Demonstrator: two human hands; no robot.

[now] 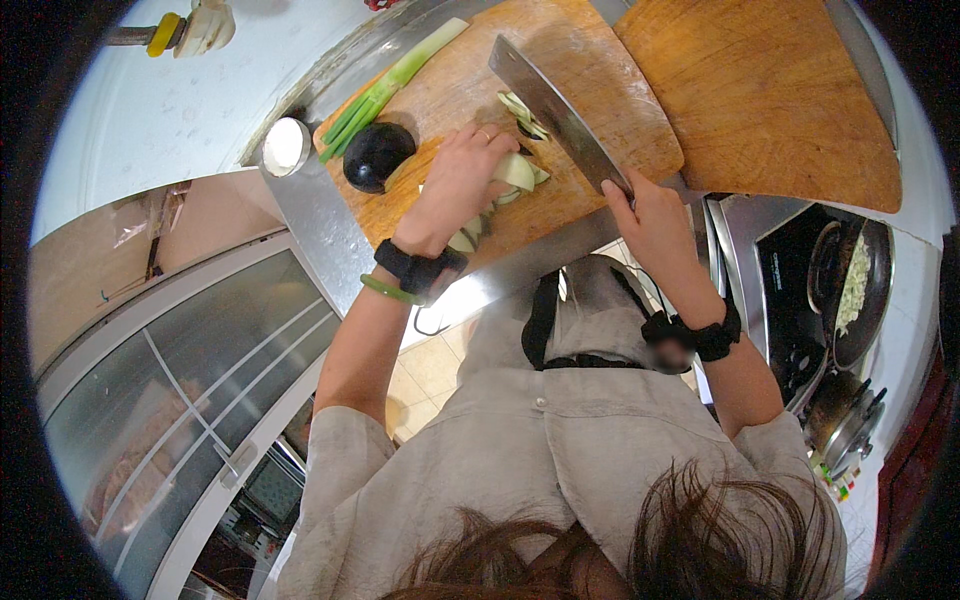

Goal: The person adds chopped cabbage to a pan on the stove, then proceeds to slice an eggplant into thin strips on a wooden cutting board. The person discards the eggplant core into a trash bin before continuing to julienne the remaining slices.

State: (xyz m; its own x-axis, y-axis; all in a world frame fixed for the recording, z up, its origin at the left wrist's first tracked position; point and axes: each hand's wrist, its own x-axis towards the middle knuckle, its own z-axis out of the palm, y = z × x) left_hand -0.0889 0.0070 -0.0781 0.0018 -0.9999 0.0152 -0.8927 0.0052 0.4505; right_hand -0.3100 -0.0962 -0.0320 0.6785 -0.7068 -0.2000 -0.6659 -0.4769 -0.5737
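My left hand (469,174) presses on cut eggplant pieces (517,172), its fingers curled over them and partly hiding them. In my right hand (656,217) is the handle of a cleaver (559,109). Its blade slants up and to the left over the wooden cutting board (600,82), right of a few thin eggplant slices (523,112). More cut pieces (466,234) show beneath my left wrist. A dark, glossy eggplant piece (379,156) lies left of my left hand. Behind it, a length of green onion (397,82) runs along the board's left edge.
A small white-topped round container (286,147) stands at the metal counter's left corner. Another wooden board (772,97) adjoins on the right. Below it, a frying pan (862,292) with chopped pale food sits on a black cooktop (784,262), near a lidded pot (844,420).
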